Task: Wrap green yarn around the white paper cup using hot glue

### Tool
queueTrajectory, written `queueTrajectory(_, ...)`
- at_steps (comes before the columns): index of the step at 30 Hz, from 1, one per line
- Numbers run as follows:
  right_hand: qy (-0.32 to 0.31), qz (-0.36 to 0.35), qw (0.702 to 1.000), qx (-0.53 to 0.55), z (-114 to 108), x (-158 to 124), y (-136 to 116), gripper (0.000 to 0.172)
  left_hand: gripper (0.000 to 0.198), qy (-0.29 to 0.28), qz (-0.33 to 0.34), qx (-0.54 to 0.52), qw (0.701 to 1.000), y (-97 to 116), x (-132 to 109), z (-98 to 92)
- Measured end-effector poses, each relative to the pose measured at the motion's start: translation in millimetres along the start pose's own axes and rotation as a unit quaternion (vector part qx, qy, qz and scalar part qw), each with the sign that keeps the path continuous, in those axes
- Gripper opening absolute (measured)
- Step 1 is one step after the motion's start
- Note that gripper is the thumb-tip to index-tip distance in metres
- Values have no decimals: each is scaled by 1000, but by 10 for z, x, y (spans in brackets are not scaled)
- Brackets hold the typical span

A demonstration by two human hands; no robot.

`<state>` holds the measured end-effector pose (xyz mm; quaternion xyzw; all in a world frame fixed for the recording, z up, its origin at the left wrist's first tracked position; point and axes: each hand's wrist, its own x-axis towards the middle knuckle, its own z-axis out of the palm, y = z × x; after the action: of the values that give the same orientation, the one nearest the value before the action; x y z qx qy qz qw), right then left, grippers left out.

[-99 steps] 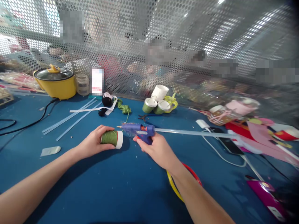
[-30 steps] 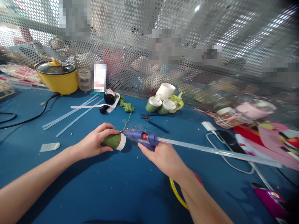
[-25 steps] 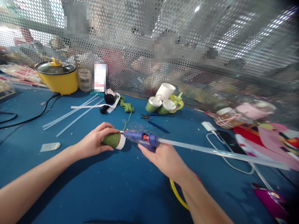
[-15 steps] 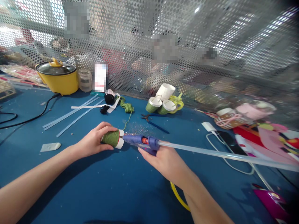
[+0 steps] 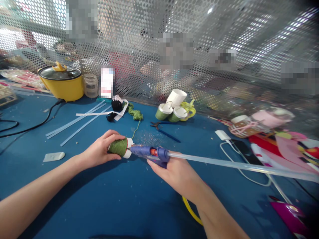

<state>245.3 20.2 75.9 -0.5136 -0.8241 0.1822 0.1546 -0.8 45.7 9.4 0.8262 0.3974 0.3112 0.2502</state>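
My left hand (image 5: 103,149) is wrapped round a small paper cup (image 5: 118,148) wound with green yarn, lying on its side with the white rim facing right. In my right hand (image 5: 180,172) is a blue-purple glue gun (image 5: 149,153), its nozzle at the cup's rim. A long clear glue stick (image 5: 211,160) sticks out of the gun's back toward the right. From the cup a green strand runs up to a loose bundle of green yarn (image 5: 136,115). The nozzle tip is partly hidden by the rim.
Pliers (image 5: 165,132) lie beyond the glue gun, near two green-wrapped cups (image 5: 164,112) and a white cup stack (image 5: 176,97). Clear glue sticks (image 5: 79,121), a yellow pot (image 5: 65,87) and a jar (image 5: 91,86) are at left. A phone (image 5: 245,151) and coloured felt are right.
The glue gun has shifted slightly left and down, bringing its nozzle closer to the inside of the cup's rim. My left hand and the cup stay almost still.
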Motion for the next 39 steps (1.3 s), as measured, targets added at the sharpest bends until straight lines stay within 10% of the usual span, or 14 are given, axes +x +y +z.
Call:
queueTrajectory(22,12,88,994,58,30,105,24,17,47,-14,78,69,994,16,-42,43)
queueTrajectory(39,-7,56,998,39,2,7,2,18,50,39,8,8,999,-29,-13,31)
